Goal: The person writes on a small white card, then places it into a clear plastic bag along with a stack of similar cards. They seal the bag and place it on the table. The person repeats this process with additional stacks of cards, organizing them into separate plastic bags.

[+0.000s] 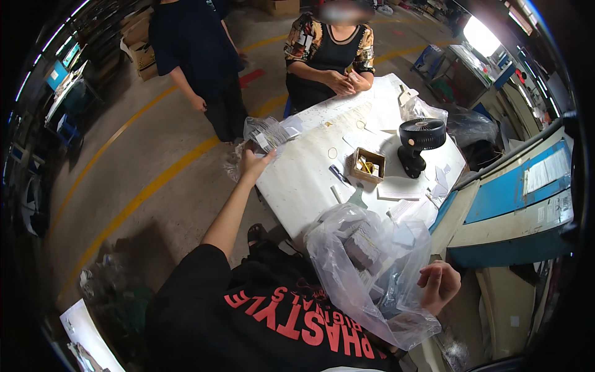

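My left hand (253, 163) reaches out to the far left edge of the table and grips a clear plastic bag (251, 129). A bundle of flat grey pieces (271, 139) lies in that bag, at the table's edge. My right hand (441, 284) is by the near right side, its fingers curled in. Anything inside them is hidden. Beside it a large clear plastic bag (331, 232) lies open over the near table corner, partly over my right wrist. Stacked grey pieces (364, 248) show inside this bag.
On the white table (297, 180) stand a black fan (414, 149) and a small box (368, 166) with yellow and white bits. Across it, a seated person (331, 56) holds their hands together. Another person (195, 56) stands far left. A blue-and-cream panel (505, 198) borders the right.
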`<state>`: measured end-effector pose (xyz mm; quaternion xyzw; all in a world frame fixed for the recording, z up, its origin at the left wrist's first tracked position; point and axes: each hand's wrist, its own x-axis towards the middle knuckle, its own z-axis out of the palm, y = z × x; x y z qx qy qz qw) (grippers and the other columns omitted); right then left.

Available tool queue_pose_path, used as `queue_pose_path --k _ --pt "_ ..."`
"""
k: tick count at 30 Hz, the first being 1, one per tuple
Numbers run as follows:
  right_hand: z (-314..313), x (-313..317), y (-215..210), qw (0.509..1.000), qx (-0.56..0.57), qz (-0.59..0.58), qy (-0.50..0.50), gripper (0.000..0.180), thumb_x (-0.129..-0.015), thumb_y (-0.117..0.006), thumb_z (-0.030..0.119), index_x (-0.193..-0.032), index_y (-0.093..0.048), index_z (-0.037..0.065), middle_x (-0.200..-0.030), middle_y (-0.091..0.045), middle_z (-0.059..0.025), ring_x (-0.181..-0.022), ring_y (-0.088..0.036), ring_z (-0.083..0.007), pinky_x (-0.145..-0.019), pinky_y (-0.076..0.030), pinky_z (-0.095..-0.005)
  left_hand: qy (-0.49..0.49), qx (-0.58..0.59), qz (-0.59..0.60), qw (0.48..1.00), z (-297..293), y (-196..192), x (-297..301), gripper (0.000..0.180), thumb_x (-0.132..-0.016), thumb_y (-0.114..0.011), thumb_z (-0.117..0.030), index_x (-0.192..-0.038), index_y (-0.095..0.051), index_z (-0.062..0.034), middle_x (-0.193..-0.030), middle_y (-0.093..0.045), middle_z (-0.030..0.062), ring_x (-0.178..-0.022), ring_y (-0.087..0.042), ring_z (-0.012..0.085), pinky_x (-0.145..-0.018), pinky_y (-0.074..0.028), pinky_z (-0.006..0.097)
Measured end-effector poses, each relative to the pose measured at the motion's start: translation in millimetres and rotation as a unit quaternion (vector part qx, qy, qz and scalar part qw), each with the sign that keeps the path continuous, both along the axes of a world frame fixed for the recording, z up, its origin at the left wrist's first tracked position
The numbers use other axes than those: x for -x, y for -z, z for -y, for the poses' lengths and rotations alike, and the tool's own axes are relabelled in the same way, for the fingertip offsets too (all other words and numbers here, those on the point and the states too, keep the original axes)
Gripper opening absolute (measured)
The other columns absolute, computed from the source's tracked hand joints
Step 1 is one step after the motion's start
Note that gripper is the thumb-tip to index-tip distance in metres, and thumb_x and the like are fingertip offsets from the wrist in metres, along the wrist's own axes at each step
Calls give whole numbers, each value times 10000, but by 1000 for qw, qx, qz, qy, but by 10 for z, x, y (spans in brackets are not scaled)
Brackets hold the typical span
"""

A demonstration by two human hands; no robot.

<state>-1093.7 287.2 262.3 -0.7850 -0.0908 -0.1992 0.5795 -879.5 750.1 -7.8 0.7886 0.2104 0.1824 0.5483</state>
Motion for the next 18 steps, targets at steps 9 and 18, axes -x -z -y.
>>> queue_pose_path --k 9,18 --pt "-172 -140 -3 1000 18 -22 -13 431 -1038 -672 246 -735 -663 -60 -578 -568 -53 -498 -523 -100 -483 -338 -252 -9 -86 57 995 23 257 89 854 -712 -935 -342 -1368 -505 -4 -1341 -589 257 -1229 -594 438 -1035 -492 507" --pt "-230 -166 41 999 12 -33 -36 438 -1041 -662 253 -738 -672 -64 -586 -576 -56 -503 -528 -103 -486 -347 -256 -22 -150 24 988 63 265 134 861 -711 -914 -352 -1386 -484 -37 -1317 -598 258 -1208 -604 455 -1011 -501 547"
